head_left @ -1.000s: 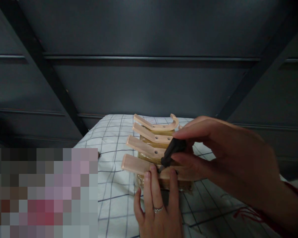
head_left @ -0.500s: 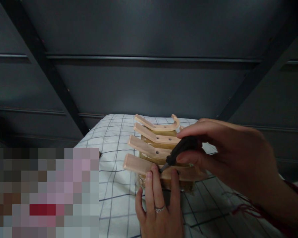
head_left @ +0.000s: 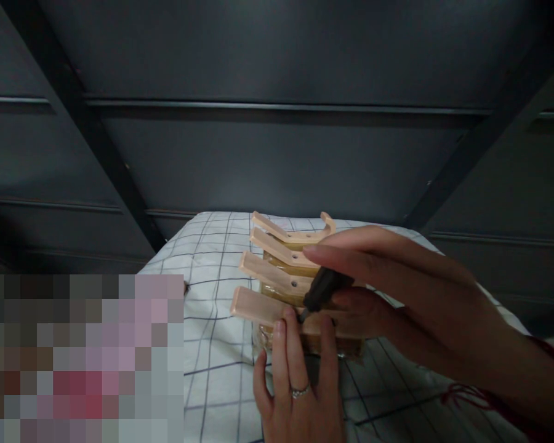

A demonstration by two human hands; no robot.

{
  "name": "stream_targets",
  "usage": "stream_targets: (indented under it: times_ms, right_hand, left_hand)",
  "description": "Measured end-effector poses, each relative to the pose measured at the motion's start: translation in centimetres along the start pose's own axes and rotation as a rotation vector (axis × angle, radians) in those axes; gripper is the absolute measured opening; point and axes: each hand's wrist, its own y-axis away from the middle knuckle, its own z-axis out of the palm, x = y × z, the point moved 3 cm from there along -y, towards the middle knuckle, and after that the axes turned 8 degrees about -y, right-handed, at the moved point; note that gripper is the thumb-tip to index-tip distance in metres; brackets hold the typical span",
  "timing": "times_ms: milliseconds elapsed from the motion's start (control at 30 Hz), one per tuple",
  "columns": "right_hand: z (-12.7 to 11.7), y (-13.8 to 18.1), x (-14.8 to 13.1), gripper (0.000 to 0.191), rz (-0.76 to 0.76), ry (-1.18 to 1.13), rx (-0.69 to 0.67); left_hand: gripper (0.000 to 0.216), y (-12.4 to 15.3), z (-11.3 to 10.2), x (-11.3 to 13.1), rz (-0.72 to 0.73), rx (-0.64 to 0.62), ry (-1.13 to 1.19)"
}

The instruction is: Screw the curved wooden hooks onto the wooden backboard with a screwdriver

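Observation:
My right hand is closed round the dark handle of a screwdriver, its tip angled down onto the nearest wooden hook. My left hand, a ring on one finger, rests stretched fingertips on that hook, close to the screwdriver tip. The screw spot under the tip is mostly hidden by the fingers. Behind it lie more pale wooden hooks: one with a screw showing, another, and the farthest with its curled end up. All sit across a yellowish block wrapped in clear film.
A white cloth with dark grid lines lies under everything. Dark panels with metal strips rise behind it. A pixelated patch hides the lower left. Red threads hang by my right wrist.
My right hand has swung lower and to the left round the screwdriver, and its fingers look straighter on the handle. My left hand and the hooks have hardly moved.

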Motion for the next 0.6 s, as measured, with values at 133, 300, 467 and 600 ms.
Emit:
stream_targets:
  times_ms: [133, 300, 467, 600]
  right_hand:
    - [-0.41, -0.33, -0.03, 0.018, 0.074, -0.016, 0.036]
    - [0.17, -0.49, 0.21, 0.025, 0.252, -0.120, 0.124]
    - [0.50, -0.44, 0.21, 0.010, 0.248, -0.154, 0.135]
    - [0.04, -0.44, -0.04, 0.011, 0.130, -0.084, 0.066]
  left_hand:
    - [0.052, -0.01, -0.02, -0.03, 0.008, -0.001, -0.004]
    - [0.052, 0.13, 0.11, -0.02, -0.015, 0.007, 0.012]
    - [0.052, -0.01, 0.18, 0.02, -0.014, 0.012, -0.024]
    - [0.055, -0.03, 0.15, -0.04, 0.001, 0.012, -0.030]
